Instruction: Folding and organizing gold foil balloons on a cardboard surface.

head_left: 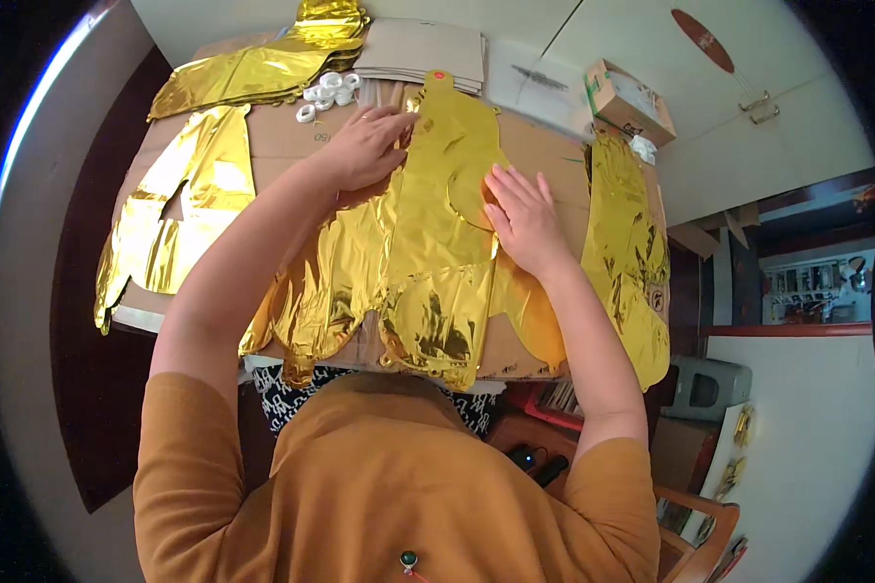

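Cardboard-covered table [554,151] against pale cabinet doors [622,34], head view; all places taken from the middle gold foil piece [452,126]. That piece lies flat on the cardboard, right in front of the person, long, wavy-edged, with a round red mark on its top tab. More gold foil [331,282] spreads just left of its lower half; can't tell if it's joined on or a separate piece.

Left hand [365,154]: palm down at the middle piece's upper left edge, fingers bent, fingertips at the edge. Can't tell whether it pinches the foil. Right hand [523,209]: at the middle piece's right edge, laid flat, fingers extended and slightly apart, gripping nothing.

Around the middle piece: shiny foil sheet [219,165] well to its left; foil stack [243,78] beyond its upper left; white rings [333,89] in a small heap near its top left; cardboard sheets [423,47] stacked just behind its top. Right of it, apart, another foil piece [620,214] lies lengthwise; open carton [630,102] beyond its upper right, crumpled white bit [642,148] beside the carton. Grey plastic object [707,389] off its lower right, below table level.
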Demonstrator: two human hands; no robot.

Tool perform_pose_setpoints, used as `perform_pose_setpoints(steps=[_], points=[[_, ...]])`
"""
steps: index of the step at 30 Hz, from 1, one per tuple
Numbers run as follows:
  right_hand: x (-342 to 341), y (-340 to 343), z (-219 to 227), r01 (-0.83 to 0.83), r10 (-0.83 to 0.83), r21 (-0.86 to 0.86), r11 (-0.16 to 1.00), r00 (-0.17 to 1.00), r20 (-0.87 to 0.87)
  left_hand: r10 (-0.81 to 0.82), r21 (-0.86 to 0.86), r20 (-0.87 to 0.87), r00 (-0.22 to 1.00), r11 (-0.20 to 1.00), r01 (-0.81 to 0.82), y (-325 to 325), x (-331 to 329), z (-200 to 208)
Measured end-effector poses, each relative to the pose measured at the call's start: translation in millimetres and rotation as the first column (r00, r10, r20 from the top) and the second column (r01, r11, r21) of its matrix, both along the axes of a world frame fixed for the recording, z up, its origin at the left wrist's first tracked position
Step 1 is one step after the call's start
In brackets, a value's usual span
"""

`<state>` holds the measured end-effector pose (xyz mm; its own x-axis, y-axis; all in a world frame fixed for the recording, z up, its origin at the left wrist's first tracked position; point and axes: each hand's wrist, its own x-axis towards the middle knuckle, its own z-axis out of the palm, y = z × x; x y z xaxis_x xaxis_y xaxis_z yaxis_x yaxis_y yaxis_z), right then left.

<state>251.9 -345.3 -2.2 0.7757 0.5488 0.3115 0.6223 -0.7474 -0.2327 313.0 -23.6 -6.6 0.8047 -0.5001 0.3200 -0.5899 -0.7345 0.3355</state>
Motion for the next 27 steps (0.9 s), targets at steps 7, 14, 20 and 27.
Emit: perform_pose_setpoints(steps=[7,14,20,27], points=[[-1,-6,2,-0.037,0.038,0.046,0.998,0.999,-0.016,0.022,0.045,-0.003,1.000,0.999,-0.022,-6,1,6],[-18,-13,10,0.059,-0.017,0.301,0.952,0.990,-0.138,0.018,-0.012,0.009,1.000,1.000,-0.017,-8,-17,10],[-49,17,40,0.333,-0.278,0.245,0.910,0.932,-0.233,-0.017,0.024,-0.013,1.000,1.000,0.017,-8,-27,15],[-33,-6,21,0.574,-0.552,0.142,0.807,0.817,-0.164,-0.013,0.034,0.009,1.000,0.999,0.013,-10,-28,12]])
